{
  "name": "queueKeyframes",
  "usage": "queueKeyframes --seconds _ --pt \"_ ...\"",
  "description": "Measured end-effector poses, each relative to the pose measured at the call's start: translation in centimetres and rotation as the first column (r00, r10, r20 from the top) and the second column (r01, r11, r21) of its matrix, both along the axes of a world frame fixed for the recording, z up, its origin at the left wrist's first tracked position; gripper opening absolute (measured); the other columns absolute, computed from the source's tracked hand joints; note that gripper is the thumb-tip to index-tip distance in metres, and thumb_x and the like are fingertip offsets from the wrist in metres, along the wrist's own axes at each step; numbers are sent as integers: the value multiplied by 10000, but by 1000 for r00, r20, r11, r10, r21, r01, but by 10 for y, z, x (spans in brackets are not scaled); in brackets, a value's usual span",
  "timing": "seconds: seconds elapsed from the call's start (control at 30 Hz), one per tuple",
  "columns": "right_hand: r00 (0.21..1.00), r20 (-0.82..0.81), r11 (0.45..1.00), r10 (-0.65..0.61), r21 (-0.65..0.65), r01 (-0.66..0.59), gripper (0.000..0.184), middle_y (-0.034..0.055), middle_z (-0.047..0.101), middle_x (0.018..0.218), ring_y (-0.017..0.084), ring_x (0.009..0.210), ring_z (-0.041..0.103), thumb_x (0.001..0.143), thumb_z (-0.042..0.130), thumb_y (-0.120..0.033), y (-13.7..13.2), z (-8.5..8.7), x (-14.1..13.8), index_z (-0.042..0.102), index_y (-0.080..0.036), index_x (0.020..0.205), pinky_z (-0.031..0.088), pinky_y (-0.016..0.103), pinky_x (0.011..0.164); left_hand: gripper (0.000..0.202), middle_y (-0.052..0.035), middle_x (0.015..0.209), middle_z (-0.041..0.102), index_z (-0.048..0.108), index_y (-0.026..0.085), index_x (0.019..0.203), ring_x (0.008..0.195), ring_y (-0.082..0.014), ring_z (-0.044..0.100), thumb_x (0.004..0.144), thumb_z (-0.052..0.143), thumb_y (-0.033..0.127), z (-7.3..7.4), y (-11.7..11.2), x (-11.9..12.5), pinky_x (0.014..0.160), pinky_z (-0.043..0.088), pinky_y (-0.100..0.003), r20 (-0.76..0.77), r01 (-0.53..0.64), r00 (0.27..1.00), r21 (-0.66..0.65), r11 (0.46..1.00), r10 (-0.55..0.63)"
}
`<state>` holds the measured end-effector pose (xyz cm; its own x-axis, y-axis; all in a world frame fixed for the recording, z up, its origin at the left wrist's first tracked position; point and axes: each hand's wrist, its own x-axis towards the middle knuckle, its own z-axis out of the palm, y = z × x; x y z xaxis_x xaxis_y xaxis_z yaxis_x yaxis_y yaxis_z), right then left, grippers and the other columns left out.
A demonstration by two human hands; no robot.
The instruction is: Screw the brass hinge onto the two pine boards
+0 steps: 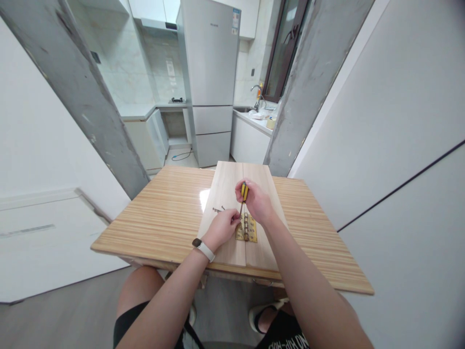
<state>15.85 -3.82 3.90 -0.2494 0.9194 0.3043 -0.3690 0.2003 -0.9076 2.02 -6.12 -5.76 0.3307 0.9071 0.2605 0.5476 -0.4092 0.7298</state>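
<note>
My right hand (259, 201) is wrapped round the yellow and black handle of a screwdriver (244, 192), held steeply with its shaft pointing down. At the shaft's lower end, the fingers of my left hand (223, 227) are pinched together over the upper left part of a brass hinge (252, 232). Whatever those fingertips hold is hidden. The hinge lies opened flat across the seam between two pale wooden boards (228, 182). Several loose screws (217, 210) rest on the left board, just beyond my left hand.
Under the boards is a striped wooden table (156, 218), its front edge close to my knees. Grey pillars and white panels stand on both sides. Beyond are a silver refrigerator (210, 63) and a counter with a sink and a faucet (257, 97).
</note>
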Motion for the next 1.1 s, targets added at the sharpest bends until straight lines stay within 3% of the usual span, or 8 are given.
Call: queueKeyframes --seconds 0.4,0.7,0.93,1.1 --pt "985 34 985 -171 42 170 247 1 621 766 154 696 546 958 601 -424 -7 -6 1 618 -227 809 415 293 662 86 -8 776 654 611 188 798 708 -156 553 877 628 158 1 0 1 650 351 -268 -6 -14 1000 -11 1000 14" --pt "980 0 979 -201 18 201 320 -33 635 756 128 632 557 867 776 -436 -6 -10 -3 521 -244 844 403 274 622 86 -12 774 657 616 186 802 698 -154 550 884 618 158 2 -1 1 647 349 -265 5 -9 1000 -19 1000 9" --pt "992 -78 995 -97 -7 97 318 6 628 783 135 593 469 968 584 -557 -10 -2 -5 602 -246 910 356 298 582 92 -15 783 656 615 186 798 709 -158 550 885 616 157 2 -1 1 654 351 -269 -10 -18 1000 -4 1000 17" --pt "994 -55 995 -95 -28 93 331 35 618 770 164 622 475 959 538 -515 -10 0 -2 690 -223 918 381 326 603 90 -19 796 663 618 186 800 724 -163 561 885 620 156 3 -2 1 663 356 -270 -18 -19 1000 -10 1000 19"
